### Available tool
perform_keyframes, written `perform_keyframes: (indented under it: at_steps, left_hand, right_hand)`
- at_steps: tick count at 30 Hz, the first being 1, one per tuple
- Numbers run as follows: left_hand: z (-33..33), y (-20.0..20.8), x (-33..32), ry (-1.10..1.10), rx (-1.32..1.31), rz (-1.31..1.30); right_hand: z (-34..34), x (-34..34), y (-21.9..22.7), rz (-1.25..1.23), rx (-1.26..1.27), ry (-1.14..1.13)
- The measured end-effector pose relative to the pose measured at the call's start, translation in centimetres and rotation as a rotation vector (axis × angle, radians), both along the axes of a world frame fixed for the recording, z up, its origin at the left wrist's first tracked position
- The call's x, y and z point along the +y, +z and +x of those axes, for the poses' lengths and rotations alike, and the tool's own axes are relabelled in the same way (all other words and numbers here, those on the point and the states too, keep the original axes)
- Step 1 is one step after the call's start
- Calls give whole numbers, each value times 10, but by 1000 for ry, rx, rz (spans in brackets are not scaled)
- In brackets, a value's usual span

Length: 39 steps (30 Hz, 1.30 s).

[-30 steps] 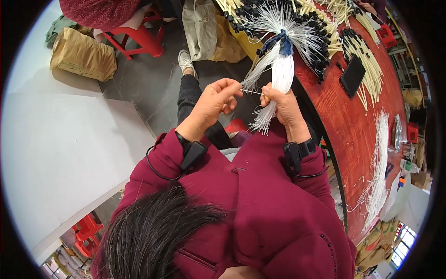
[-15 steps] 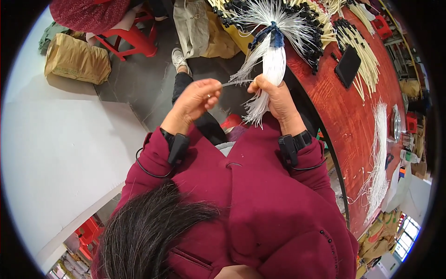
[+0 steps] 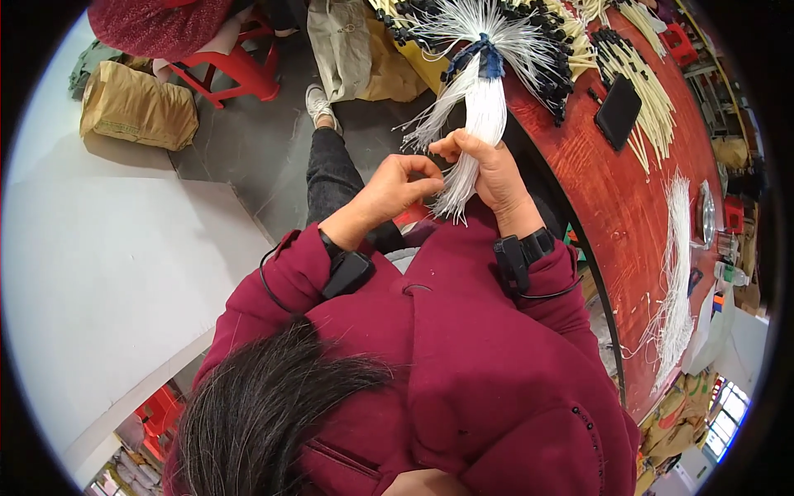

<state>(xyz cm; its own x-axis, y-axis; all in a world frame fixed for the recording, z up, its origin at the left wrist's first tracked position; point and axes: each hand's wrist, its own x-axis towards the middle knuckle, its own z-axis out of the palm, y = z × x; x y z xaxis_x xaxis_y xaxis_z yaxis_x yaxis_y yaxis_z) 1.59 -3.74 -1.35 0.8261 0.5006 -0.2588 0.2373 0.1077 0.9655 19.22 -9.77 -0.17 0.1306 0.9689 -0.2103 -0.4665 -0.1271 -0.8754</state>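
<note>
White, thin plastic strands gathered into a bundle are held upright in front of the chest, above the near edge of the round reddish-brown wooden table. The bundle is gripped by the right hand, whose fingers are curled and pressed together around its lower part, so that this stretch of the strands is hidden and only the loose ends are seen below the fist. The left hand is brought close beside it, thumb and forefinger pinched together; what is pinched between them cannot be made out, though a single strand may be caught there. At the top, the bundle is bound by a dark blue tie, above which the strands are fanned out over the table. Black wrist devices are worn over the maroon sleeves. On the table, a flat black rectangular object, rows of pale yellow sticks and a long spread of loose white strands are seen; the far items are bent by the lens and hard to identify. A red plastic stool and a brown sack are seen on the grey floor, the stool partly cut off by another person's clothing
</note>
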Motion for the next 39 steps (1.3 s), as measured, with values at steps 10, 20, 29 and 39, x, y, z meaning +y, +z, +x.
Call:
perform_keyframes:
  at_steps: [10,20,29,39]
  left_hand:
    - [-28,22,10,42,91,-321]
    - [12,55,8,259,-380,-456]
    - [39,12,30,498,-316,13]
    - [5,1,32,240,-146,611]
  right_hand:
    - [6,5,-1,-88,-152,-71]
    - [1,11,-9,-89,-287,-58]
    - [-6,5,-5,-160,-182,-118]
    - [2,8,-6,-134,-199,-61]
